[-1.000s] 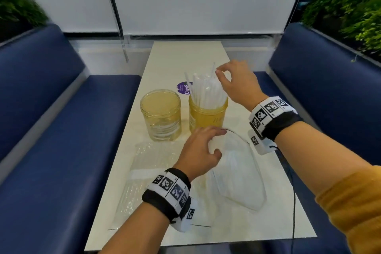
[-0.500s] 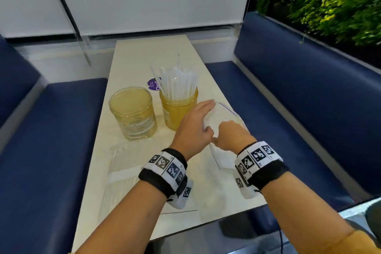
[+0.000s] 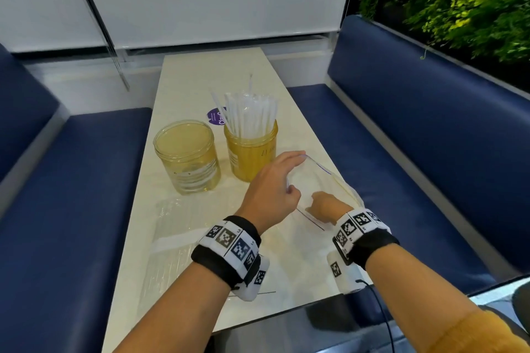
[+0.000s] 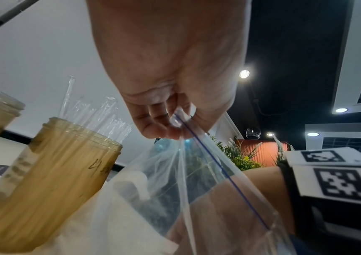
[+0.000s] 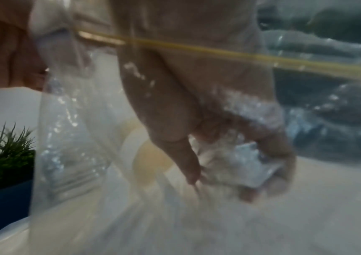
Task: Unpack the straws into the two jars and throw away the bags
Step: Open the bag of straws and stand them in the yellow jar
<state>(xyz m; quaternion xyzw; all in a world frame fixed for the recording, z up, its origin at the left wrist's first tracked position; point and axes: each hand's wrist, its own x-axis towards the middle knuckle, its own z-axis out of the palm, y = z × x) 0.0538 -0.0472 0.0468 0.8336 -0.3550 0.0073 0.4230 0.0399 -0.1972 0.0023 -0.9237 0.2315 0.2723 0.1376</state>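
Head view: your left hand (image 3: pixel 269 195) pinches rim of open bag (image 3: pixel 321 180) on tabletop (image 3: pixel 200 71); right hand (image 3: pixel 324 203) inside bag. Straws (image 3: pixel 249 114) fill right jar (image 3: pixel 252 152); left jar (image 3: pixel 187 156) empty; second bag (image 3: pixel 177 243) untouched.

Left wrist: grip pinches zip edge (image 4: pixel 199 138). Risk: bag nudges jar (image 4: pixel 51 172), tips straws.

Right wrist: blurred; fingers (image 5: pixel 269 172) curl round crinkly wrapped bundle. Risk: bundle snags on rim, spills.
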